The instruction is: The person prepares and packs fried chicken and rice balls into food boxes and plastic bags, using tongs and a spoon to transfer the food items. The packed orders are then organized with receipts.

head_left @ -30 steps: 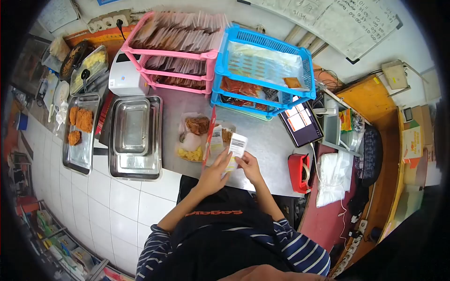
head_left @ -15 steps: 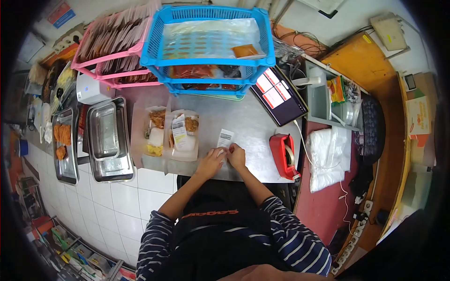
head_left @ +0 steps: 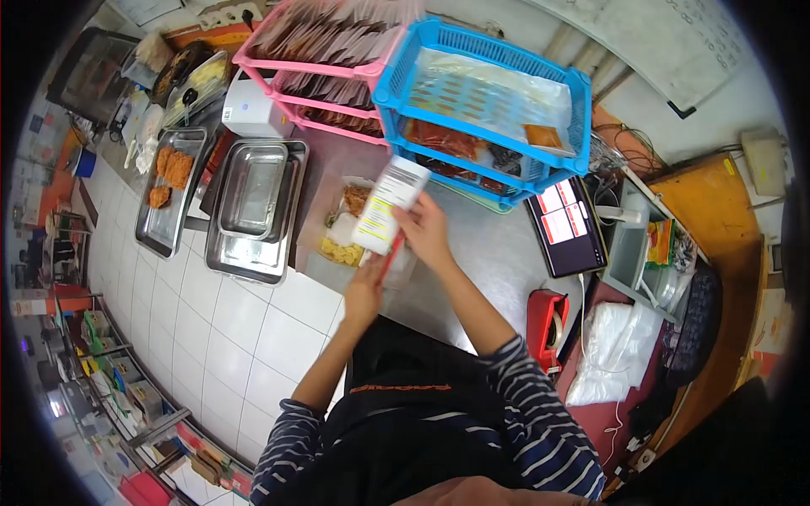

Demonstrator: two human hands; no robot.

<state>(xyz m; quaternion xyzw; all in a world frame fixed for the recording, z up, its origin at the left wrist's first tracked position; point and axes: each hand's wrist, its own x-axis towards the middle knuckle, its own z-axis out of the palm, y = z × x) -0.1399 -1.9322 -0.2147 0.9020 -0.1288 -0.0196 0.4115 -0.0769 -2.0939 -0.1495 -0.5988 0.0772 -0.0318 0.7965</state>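
Note:
Printed white paper slip with a yellow patch is held up over the food boxes. My right hand pinches its right edge. Just below the slip, my left hand is closed at the lower end of a thin red item; its shape is partly hidden. Behind the slip, an open box holds fried food, white rice and yellow food. A second box is mostly covered by my hands and the slip.
Metal trays and a tray of fried pieces lie left. Pink and blue baskets stand behind. A tablet, red tape dispenser and plastic bags are right.
The view has turned left. Both hands have moved from the bare metal tabletop to above the food boxes, and a larger slip and a red item now show between them.

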